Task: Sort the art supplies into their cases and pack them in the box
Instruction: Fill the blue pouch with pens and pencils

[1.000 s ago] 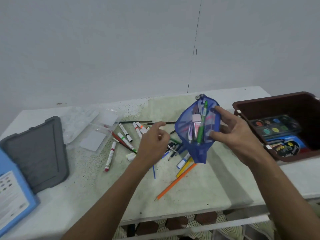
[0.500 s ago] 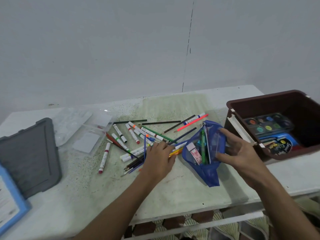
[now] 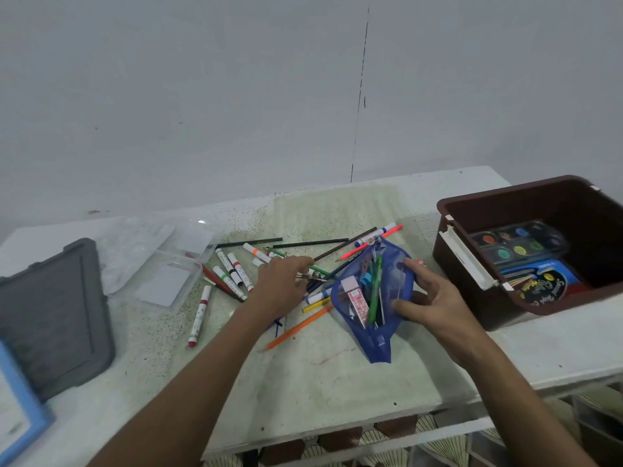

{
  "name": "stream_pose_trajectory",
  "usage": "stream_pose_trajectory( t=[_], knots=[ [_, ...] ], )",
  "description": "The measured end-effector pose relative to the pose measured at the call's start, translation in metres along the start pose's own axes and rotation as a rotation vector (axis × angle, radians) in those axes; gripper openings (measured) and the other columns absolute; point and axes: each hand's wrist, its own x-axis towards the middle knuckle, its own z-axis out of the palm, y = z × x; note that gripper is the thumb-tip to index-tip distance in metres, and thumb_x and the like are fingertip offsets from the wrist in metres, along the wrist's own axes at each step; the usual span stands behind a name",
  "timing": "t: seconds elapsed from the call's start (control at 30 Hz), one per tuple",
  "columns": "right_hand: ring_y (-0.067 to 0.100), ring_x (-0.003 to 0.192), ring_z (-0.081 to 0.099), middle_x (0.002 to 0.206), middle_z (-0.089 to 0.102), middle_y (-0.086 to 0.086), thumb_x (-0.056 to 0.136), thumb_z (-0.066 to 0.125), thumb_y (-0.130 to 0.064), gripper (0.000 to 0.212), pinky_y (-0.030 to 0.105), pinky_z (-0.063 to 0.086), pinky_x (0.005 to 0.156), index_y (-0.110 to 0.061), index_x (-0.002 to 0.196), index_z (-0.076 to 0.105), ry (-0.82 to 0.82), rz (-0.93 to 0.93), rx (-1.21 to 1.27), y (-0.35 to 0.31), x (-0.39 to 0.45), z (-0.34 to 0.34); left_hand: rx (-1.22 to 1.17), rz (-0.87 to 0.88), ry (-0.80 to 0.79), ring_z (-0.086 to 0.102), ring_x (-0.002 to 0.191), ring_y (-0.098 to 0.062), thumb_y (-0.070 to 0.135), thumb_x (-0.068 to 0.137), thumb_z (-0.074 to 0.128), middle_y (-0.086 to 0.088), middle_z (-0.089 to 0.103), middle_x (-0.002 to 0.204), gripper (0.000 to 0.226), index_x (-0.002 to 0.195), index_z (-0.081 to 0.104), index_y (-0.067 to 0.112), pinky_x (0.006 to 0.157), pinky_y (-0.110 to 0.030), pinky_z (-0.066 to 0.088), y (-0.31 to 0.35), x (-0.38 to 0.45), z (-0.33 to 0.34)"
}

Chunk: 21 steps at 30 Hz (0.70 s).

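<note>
A blue mesh pouch (image 3: 374, 335) lies open on the table with a green pen, a pink eraser and other small items inside. My right hand (image 3: 426, 298) grips its right edge with thumb and fingers. My left hand (image 3: 281, 284) pinches a thin brush or two (image 3: 312, 276) just left of the pouch, above the pile of markers and pencils (image 3: 236, 273). An orange pencil (image 3: 298, 326) lies near the front of the pile. A clear plastic case (image 3: 168, 267) stands open at the left.
A brown box (image 3: 478, 264) at the right holds a paint palette (image 3: 515, 244) and a blue pack. A grey lid (image 3: 50, 318) and a blue-framed board (image 3: 20, 416) lie at the far left. The table's front edge runs below my arms.
The pouch came down from the air onto the table. My left hand reached into the pile and picked out thin brushes, which it now holds toward the pouch.
</note>
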Motion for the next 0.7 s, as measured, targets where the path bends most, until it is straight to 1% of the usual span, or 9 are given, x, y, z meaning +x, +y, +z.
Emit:
stream_pose_trajectory(
  t=[0.13, 0.2, 0.3, 0.37, 0.47, 0.53, 0.6, 0.63, 0.7],
  knots=[
    [0.020, 0.102, 0.067, 0.117, 0.065, -0.010, 0.077, 0.072, 0.003, 0.070, 0.042, 0.057, 0.082, -0.024, 0.137, 0.048, 0.015, 0.012, -0.006, -0.001, -0.001, 0.001, -0.021, 0.019, 0.039, 0.058, 0.103, -0.019, 0.016, 0.089, 0.059, 0.012, 0.069, 0.104, 0.033, 0.120, 0.062, 0.026, 0.091, -0.040, 0.040, -0.002, 0.003, 0.001],
    [0.020, 0.102, 0.067, 0.117, 0.065, -0.010, 0.078, 0.071, 0.004, 0.069, 0.041, 0.058, 0.080, -0.025, 0.137, 0.047, 0.015, 0.014, 0.010, -0.001, -0.001, 0.003, -0.055, 0.038, 0.065, 0.059, 0.100, -0.019, 0.015, 0.090, 0.058, 0.010, 0.070, 0.100, 0.029, 0.118, 0.064, 0.024, 0.091, -0.041, 0.041, -0.001, 0.005, 0.001],
    [0.020, 0.103, 0.066, 0.119, 0.064, -0.007, 0.078, 0.072, 0.002, 0.071, 0.044, 0.058, 0.081, -0.026, 0.138, 0.045, 0.015, 0.016, 0.003, 0.001, 0.000, 0.004, -0.131, 0.121, 0.178, 0.064, 0.088, -0.018, 0.013, 0.091, 0.057, 0.006, 0.071, 0.094, 0.025, 0.115, 0.064, 0.017, 0.084, -0.038, 0.049, 0.004, 0.007, -0.003],
    [0.019, 0.104, 0.066, 0.121, 0.063, -0.007, 0.077, 0.074, -0.001, 0.072, 0.048, 0.057, 0.083, -0.028, 0.138, 0.045, 0.017, 0.012, -0.009, 0.003, 0.001, 0.004, -0.266, 0.125, 0.248, 0.066, 0.083, -0.015, 0.010, 0.091, 0.059, 0.005, 0.069, 0.091, 0.028, 0.118, 0.062, 0.013, 0.080, -0.032, 0.053, 0.015, 0.007, -0.011],
    [0.020, 0.106, 0.065, 0.122, 0.063, -0.010, 0.076, 0.076, -0.004, 0.072, 0.048, 0.056, 0.083, -0.032, 0.136, 0.048, 0.010, -0.008, -0.025, 0.003, 0.004, 0.003, -0.402, 0.157, 0.316, 0.064, 0.079, -0.009, 0.011, 0.089, 0.061, 0.008, 0.065, 0.087, 0.033, 0.122, 0.059, 0.014, 0.073, -0.021, 0.052, 0.041, 0.005, -0.024],
    [0.019, 0.106, 0.065, 0.121, 0.063, -0.014, 0.074, 0.077, -0.007, 0.070, 0.045, 0.057, 0.082, -0.036, 0.132, 0.050, 0.009, -0.035, -0.049, 0.002, 0.005, 0.003, -0.486, 0.171, 0.257, 0.064, 0.074, -0.006, 0.012, 0.088, 0.063, 0.006, 0.067, 0.085, 0.038, 0.125, 0.055, 0.017, 0.066, -0.013, 0.050, 0.060, 0.003, -0.029],
    [0.015, 0.108, 0.063, 0.121, 0.061, -0.018, 0.073, 0.077, -0.012, 0.070, 0.044, 0.056, 0.086, -0.039, 0.131, 0.050, 0.015, -0.052, -0.108, -0.001, 0.007, 0.002, -0.550, 0.111, 0.131, 0.065, 0.071, -0.007, 0.012, 0.086, 0.064, 0.002, 0.070, 0.082, 0.046, 0.129, 0.051, 0.019, 0.060, -0.009, 0.049, 0.076, 0.003, -0.026],
    [0.012, 0.111, 0.060, 0.123, 0.059, -0.019, 0.073, 0.078, -0.014, 0.069, 0.044, 0.055, 0.089, -0.042, 0.130, 0.050, 0.013, -0.056, -0.149, -0.004, 0.007, 0.002, -0.584, 0.054, 0.062, 0.067, 0.069, -0.011, 0.011, 0.084, 0.065, 0.000, 0.071, 0.079, 0.049, 0.130, 0.049, 0.019, 0.059, -0.012, 0.052, 0.082, 0.004, -0.021],
    [0.010, 0.115, 0.055, 0.129, 0.055, -0.018, 0.074, 0.078, -0.017, 0.064, 0.043, 0.051, 0.094, -0.049, 0.122, 0.051, 0.002, -0.084, -0.217, -0.009, 0.009, 0.001, -0.636, -0.061, -0.040, 0.069, 0.065, -0.017, 0.010, 0.081, 0.067, -0.001, 0.072, 0.075, 0.055, 0.131, 0.047, 0.019, 0.061, -0.029, 0.059, 0.089, 0.007, -0.011]
  ],
)
